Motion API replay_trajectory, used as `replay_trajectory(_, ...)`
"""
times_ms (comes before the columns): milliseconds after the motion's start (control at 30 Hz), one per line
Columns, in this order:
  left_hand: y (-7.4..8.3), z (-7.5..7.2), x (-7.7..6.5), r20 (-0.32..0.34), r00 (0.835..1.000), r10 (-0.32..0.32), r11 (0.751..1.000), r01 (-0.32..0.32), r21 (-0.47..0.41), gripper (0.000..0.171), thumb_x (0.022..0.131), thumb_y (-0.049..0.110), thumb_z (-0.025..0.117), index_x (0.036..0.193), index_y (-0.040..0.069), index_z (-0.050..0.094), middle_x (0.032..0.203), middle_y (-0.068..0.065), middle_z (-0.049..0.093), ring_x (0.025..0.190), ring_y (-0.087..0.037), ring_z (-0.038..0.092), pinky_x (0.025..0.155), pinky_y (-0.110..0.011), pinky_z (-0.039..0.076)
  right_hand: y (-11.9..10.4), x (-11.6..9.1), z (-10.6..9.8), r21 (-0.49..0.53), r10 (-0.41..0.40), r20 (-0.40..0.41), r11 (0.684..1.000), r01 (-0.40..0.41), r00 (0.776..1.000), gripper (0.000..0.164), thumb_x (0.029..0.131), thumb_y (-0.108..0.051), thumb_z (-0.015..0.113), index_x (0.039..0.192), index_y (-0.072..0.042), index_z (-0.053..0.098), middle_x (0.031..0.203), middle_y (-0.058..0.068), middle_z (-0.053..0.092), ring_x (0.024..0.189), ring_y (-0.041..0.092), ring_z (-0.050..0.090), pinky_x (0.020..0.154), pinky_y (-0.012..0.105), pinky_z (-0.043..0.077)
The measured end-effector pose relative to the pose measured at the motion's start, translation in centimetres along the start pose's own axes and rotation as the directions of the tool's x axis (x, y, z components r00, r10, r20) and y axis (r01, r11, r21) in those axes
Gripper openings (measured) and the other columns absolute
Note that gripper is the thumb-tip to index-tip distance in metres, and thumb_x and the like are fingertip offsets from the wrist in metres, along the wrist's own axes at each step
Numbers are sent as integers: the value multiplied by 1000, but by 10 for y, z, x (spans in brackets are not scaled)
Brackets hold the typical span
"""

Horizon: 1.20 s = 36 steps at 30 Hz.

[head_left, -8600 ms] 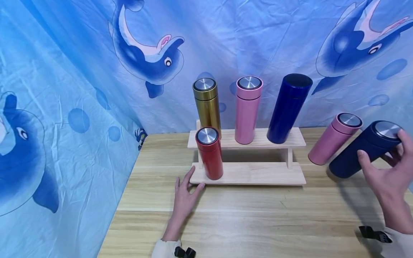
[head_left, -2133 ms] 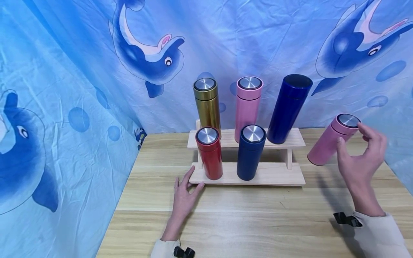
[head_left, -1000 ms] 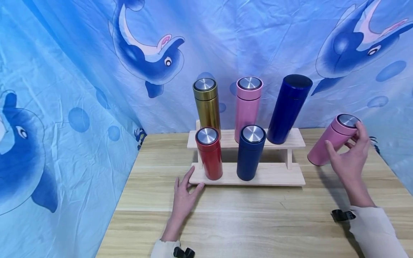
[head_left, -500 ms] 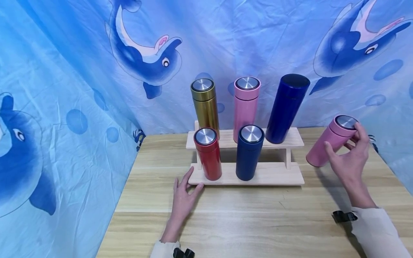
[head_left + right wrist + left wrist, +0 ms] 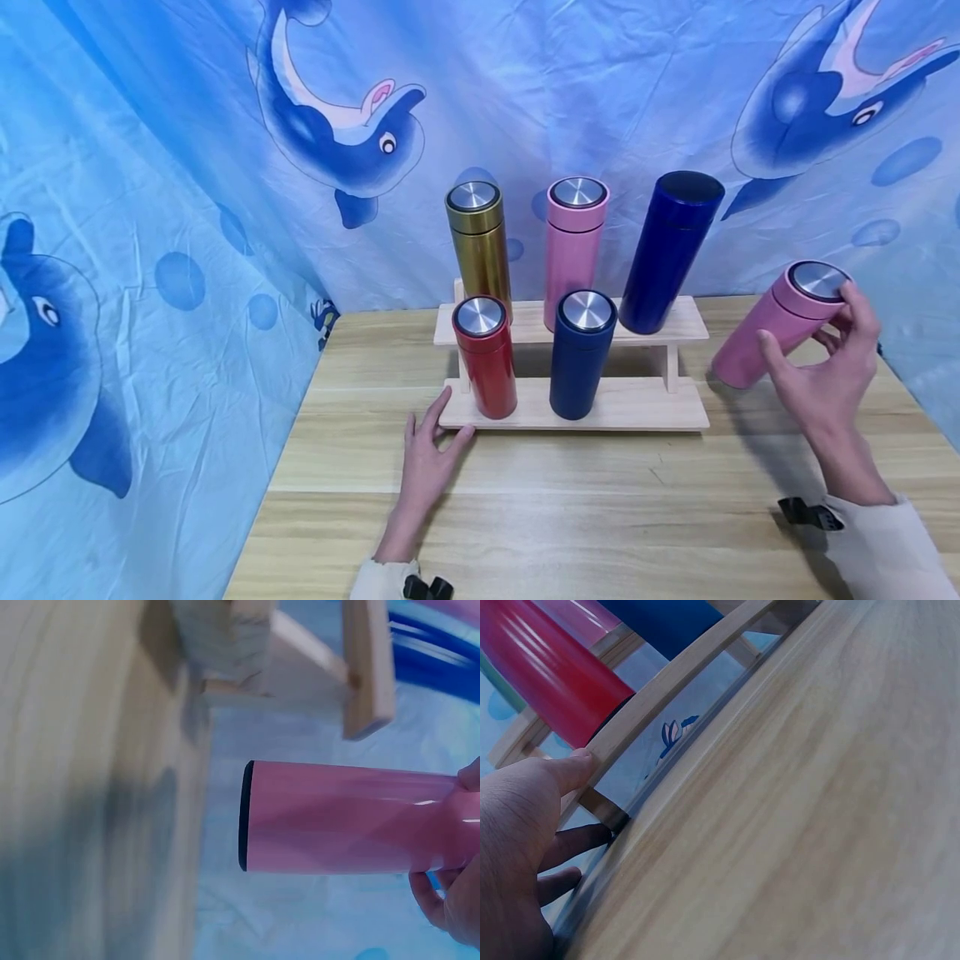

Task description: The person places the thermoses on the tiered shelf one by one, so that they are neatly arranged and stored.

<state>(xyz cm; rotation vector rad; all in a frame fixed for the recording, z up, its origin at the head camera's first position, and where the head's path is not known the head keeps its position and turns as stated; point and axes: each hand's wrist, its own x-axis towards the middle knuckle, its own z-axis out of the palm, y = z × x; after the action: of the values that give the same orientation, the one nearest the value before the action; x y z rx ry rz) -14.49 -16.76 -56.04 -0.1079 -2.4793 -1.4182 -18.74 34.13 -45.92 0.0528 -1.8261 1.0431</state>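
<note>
In the head view my right hand [image 5: 825, 387] grips a pink thermos bottle [image 5: 772, 325] with a silver lid, thumb on one side and fingers on the other near the top. In the right wrist view the bottle's dark base is apart from the table. My left hand [image 5: 426, 467] holds the left end of a two-tier wooden rack [image 5: 645, 404], thumb at the front edge. A red thermos [image 5: 487, 375] and a navy thermos [image 5: 579, 375] stand on the lower tier. Gold [image 5: 482, 258], pink [image 5: 573, 267] and glossy blue [image 5: 667, 258] ones stand on the upper tier.
The rack stands on a wood-grain table [image 5: 562, 517] near its back edge. Behind and to the left hangs a blue curtain [image 5: 615, 92] printed with dolphins. On the lower tier, bare board [image 5: 652, 408] shows right of the navy thermos.
The navy thermos went from my right hand to the lower tier. My right hand then took hold of the pink thermos and has just lifted it slightly. My left hand has stayed at the rack.
</note>
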Motion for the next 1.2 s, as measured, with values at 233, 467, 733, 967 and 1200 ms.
replay_trajectory(233,-7,2,-1,-22,999,43,999,-42,24,74,101,45,82,166,27,53,143,-23,72,115,-42,79,140,-53,11,-36,0,1,103,-28,-34,994,32,999,80,80,-19,90,142,11,49,135,-10,63,109,3,66,91,6,53)
replay_trajectory(467,1,-4,0,31,997,-77,997,76,7,76,99,33,87,166,22,53,140,-21,75,123,-41,76,139,-61,5,-71,-7,6,207,-64,-39,976,71,997,86,82,-27,96,138,16,47,138,2,65,111,9,68,94,9,55)
replay_trajectory(733,3,-5,1,55,993,-100,995,100,9,77,100,29,87,167,22,52,136,-19,77,127,-38,75,140,-57,2,-100,-21,15,268,-116,10,957,109,993,96,87,-44,94,139,20,44,149,14,62,117,11,67,98,11,56)
replay_trajectory(967,3,-4,1,54,994,-95,995,95,13,76,99,29,87,167,22,52,149,-18,70,125,-39,75,140,-57,3,-106,-32,24,260,-152,100,958,121,983,105,93,-57,87,144,21,40,148,7,62,121,9,65,100,10,55)
replay_trajectory(1200,5,-4,2,52,996,-75,997,75,11,76,100,29,86,167,21,52,149,-19,69,125,-40,75,140,-59,4,-98,-43,36,296,-177,128,946,132,976,105,93,-57,87,146,21,40,148,14,64,120,8,66,100,10,56)
